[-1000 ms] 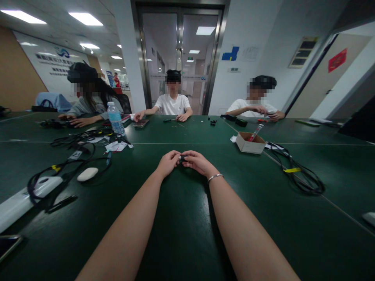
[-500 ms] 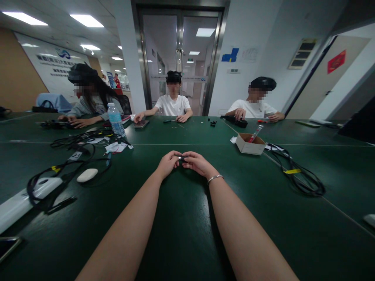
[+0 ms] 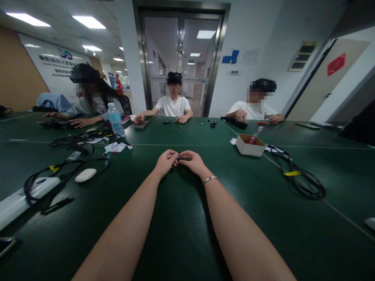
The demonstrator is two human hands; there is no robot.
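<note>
1. The left hand point(image 3: 165, 162) and right hand point(image 3: 191, 161) meet out in front on the green tabletop point(image 3: 181, 234), fingertips pinched together on a small dark part point(image 3: 178, 158) held between them; both grips are clenched on it
2. The part sits just above the tabletop, mostly hidden by the fingers, so its shape cannot be told
3. Compared with a second ago the hands have drawn a little closer together and sit slightly higher in view; the part shows less than it did, now almost covered by the fingertips
4. That reads as fine fingertip work continuing on the same piece, with neither hand letting go
5. A silver bracelet point(image 3: 209, 179) rings the right wrist
6. To the left lie a white oval object point(image 3: 85, 175) and looped black cables point(image 3: 67, 164); a water bottle point(image 3: 115, 119) stands farther back
7. To the right sits a small cardboard box point(image 3: 250, 144), with another cable coil point(image 3: 301, 179) beyond it
8. Three other people sit at the far side, their own hands on the tabletop, well apart from these
</note>
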